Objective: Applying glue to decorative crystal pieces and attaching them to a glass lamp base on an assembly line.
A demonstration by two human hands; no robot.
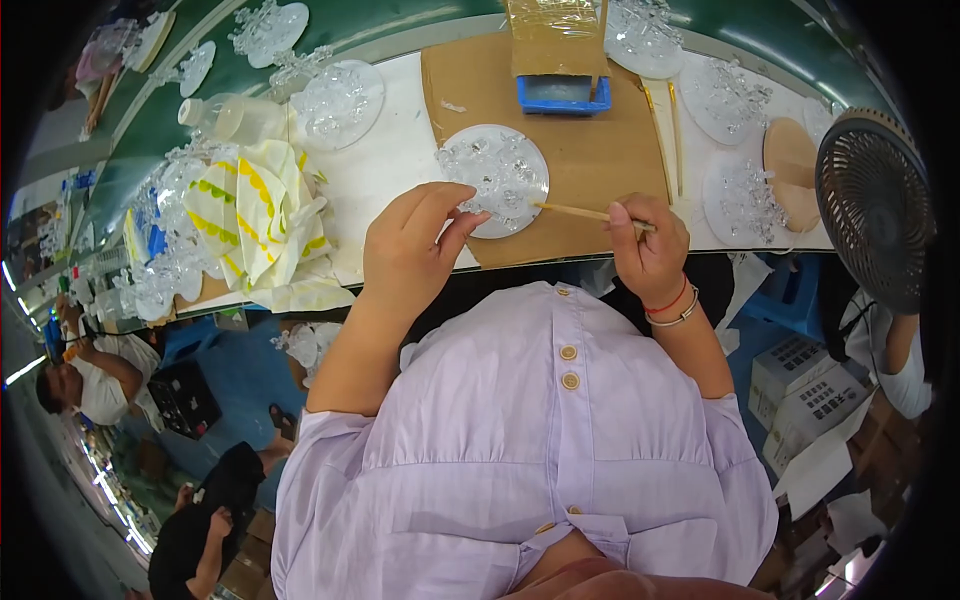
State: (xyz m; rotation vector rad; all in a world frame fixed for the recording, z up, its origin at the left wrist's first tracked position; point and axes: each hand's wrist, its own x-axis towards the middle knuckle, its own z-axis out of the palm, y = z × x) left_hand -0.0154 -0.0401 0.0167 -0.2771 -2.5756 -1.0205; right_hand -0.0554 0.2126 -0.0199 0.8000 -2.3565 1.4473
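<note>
A round white disc [538, 160] bearing several clear plastic pieces [497, 172] lies on a brown cardboard sheet [590, 160] in front of me. My left hand [418, 238] is at the disc's left edge, thumb and forefinger curled around a small clear plastic piece; its transparency blurs the exact contact. Held between the thumb and fingers of my right hand [648, 245] is a thin wooden-handled brush [580, 211]. It slants leftward, with its tip by the disc's right edge, close to the clear pieces.
Behind the disc stands a blue tray [565, 95] under a taped cardboard cover [556, 40]. Thin sticks [676, 140] lie right of it. More loaded discs [342, 105] surround the workspace. A crumpled white-and-yellow cloth [262, 220] sits left, and a dark fan [872, 205] right.
</note>
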